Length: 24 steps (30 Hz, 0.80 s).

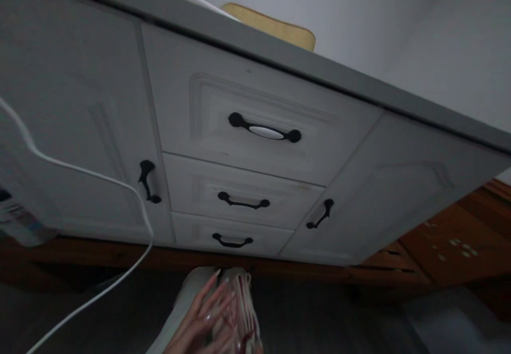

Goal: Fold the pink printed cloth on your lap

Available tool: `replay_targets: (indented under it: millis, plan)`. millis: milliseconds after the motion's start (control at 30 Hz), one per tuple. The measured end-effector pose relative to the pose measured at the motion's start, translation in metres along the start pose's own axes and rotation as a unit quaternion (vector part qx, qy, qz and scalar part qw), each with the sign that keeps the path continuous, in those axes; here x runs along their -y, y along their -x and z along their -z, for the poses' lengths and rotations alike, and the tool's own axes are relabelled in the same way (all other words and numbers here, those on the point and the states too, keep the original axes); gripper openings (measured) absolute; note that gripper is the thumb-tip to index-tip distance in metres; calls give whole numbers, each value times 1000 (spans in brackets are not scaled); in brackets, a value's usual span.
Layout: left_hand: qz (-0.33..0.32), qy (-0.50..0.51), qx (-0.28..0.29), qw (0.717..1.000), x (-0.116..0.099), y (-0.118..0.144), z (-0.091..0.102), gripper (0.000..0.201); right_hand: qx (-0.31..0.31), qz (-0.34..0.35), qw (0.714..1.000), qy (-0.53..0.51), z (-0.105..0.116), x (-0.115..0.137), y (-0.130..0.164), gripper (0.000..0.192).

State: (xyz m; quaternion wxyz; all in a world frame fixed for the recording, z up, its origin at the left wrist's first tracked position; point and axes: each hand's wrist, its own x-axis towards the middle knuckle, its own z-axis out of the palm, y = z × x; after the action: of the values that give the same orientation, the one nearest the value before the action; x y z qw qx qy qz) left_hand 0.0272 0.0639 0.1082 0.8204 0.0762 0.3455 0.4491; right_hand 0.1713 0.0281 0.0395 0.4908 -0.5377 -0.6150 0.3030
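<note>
At the bottom of the head view, my left hand [205, 317] reaches in with its fingers stretched and slightly apart, lying against a folded cloth [245, 309]. The cloth is pale with pinkish-red parts, and its layered folds face up. Only a sliver of my right hand [259, 349] shows at the cloth's lower right edge; its fingers are mostly hidden beneath the cloth. Behind the hands are pale trouser legs or feet [195, 279]. The picture is dim, and the cloth's lower part is cut off by the frame.
Ahead stands a white cabinet [255, 162] with three drawers, side doors and dark handles [244, 202]. A grey countertop edge [339, 72] runs above it, bearing a yellowish board [271, 24]. A white cable [136, 189] hangs at left near a whitish container [26, 226]. Brown wooden furniture [451, 237] stands at right.
</note>
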Motion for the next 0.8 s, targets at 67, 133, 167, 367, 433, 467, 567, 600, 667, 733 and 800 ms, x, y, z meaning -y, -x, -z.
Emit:
replay_targets:
  millis: [67,133,167,367,433,467,567,600,667,733,800]
  plan:
    - [-36,-35,-42,998,-10,-24,-7,52,-5,-12,1000,-14,3,11,-11,51]
    - [-68,-56,-122,989,-17,-52,-12,41,-12,-24,999,-21,5,17,-19,49]
    - [-86,-59,-148,984,-20,-67,-14,36,-16,-26,999,-21,6,19,-23,50]
    - [-115,-37,-172,978,-33,-126,-30,14,-36,-12,999,-3,11,15,-64,43]
    - [-111,-43,-172,978,-35,-131,-33,8,-40,-1,999,9,20,15,-74,44]
    - [-115,-44,-178,976,-35,-130,-34,7,-42,0,999,17,26,16,-76,44]
    - [-161,-29,-218,962,-35,-114,-37,15,-46,-13,998,43,46,25,-72,44]
    - [-182,-16,-233,955,-36,-104,-42,19,-45,-17,998,50,53,29,-70,43]
    - [-216,11,-229,949,-39,-81,-59,25,-41,-16,997,62,62,37,-72,42]
    - [-238,34,-155,958,-46,-60,-87,32,-38,-3,997,72,67,44,-81,41]
    - [-238,47,-97,965,-55,-48,-120,39,-40,14,996,81,69,52,-96,42]
